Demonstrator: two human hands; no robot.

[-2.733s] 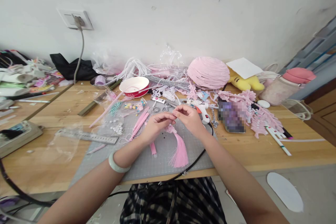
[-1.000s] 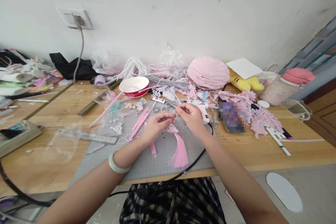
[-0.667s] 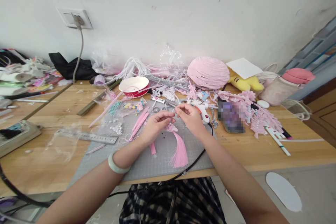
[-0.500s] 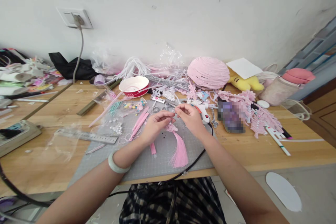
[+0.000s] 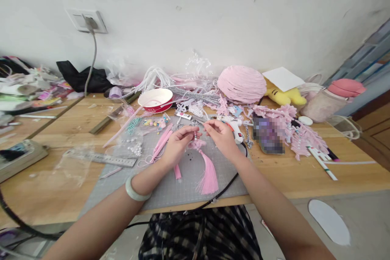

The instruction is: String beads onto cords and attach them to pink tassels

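Observation:
My left hand pinches the top of a small beaded piece, below which a pink flower-like ornament lies on the grey cutting mat. From that ornament a pink tassel spreads toward the mat's front edge. Just right of it, my right hand has thumb and forefinger pressed together at a thin piece too small to name. The fingertips of both hands are a little apart. Pink strips lie left of my left hand.
Behind my hands are a red-and-white bowl, a pink ball-shaped bundle and a white glue gun. A phone lies right. A ruler is left, and a black cable crosses the mat's front right.
My left fingertips have drawn slightly left, away from my right ones. The beads and pink ornament below them show more clearly and have shifted a little left.

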